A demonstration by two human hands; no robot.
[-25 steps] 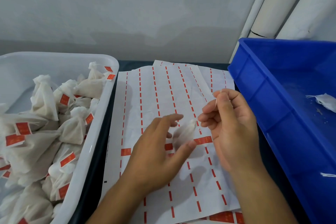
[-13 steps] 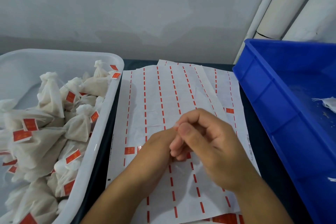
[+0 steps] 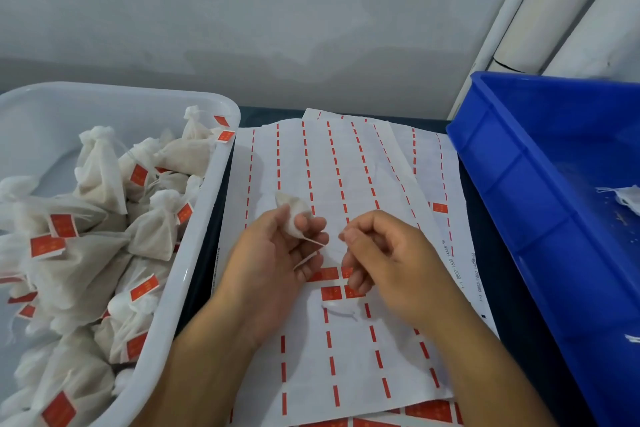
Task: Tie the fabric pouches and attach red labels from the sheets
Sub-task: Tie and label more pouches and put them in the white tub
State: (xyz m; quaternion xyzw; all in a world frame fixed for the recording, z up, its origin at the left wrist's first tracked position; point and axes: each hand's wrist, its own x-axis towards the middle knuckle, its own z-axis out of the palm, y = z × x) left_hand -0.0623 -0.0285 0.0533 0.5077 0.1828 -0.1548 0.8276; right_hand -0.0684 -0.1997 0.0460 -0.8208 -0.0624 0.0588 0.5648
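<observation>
We held a small pouch (image 3: 294, 215) in our left hand (image 3: 273, 253) above the label sheet (image 3: 346, 357), its strings trailing across the fingers. Our right hand (image 3: 384, 253) was curled, seemingly empty. Tying well probably meant pinching both strings close and pulling evenly.

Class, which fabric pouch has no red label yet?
The small pouch held in the left hand over the sheets; those in the white tub carry labels.

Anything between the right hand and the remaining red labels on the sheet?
Nothing visible. The right hand hovers directly over the red labels on the sheet; the left hand holds the pouch off to the side.
</observation>
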